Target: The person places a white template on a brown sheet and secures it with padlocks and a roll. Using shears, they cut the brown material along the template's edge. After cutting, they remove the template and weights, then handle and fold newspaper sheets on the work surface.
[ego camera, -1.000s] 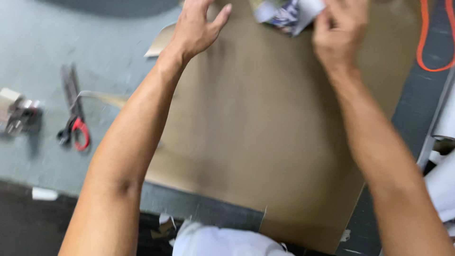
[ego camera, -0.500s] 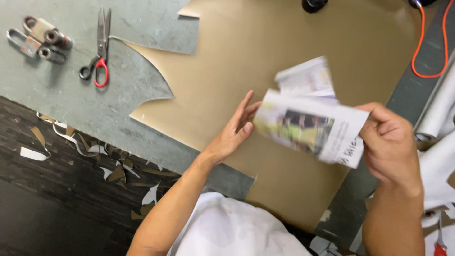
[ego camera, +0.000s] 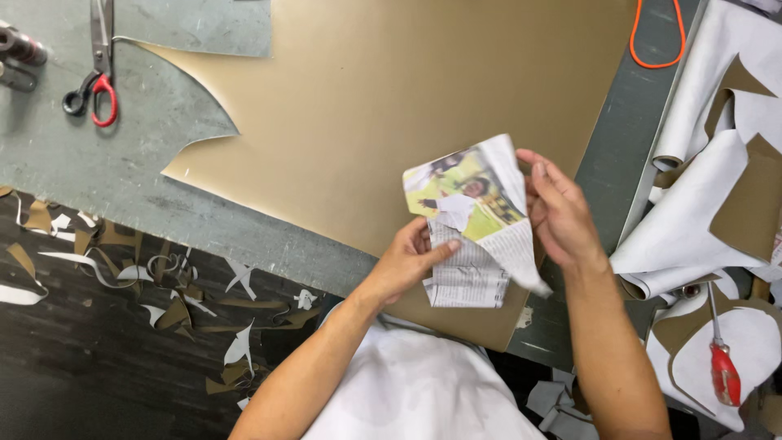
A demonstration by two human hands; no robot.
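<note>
The folded newspaper piece (ego camera: 476,224) in the middle of the frame was thin matt paper, creased and limp, colour-printed on one face and grey text on the other. Under it lay a large tan sheet (ego camera: 391,106) with a smooth, faintly satin sheen, like leatherette or coated card. The bench (ego camera: 98,163) at the left looked like dull grey-green matting, scuffed and dusty. The scissors (ego camera: 98,61) at upper left had bright steel blades and glossy red and black plastic grips. At the right edge, the curled offcuts (ego camera: 700,212) showed a matt white fibrous backing. The screwdriver (ego camera: 721,358) at lower right had a shiny red plastic handle.
</note>
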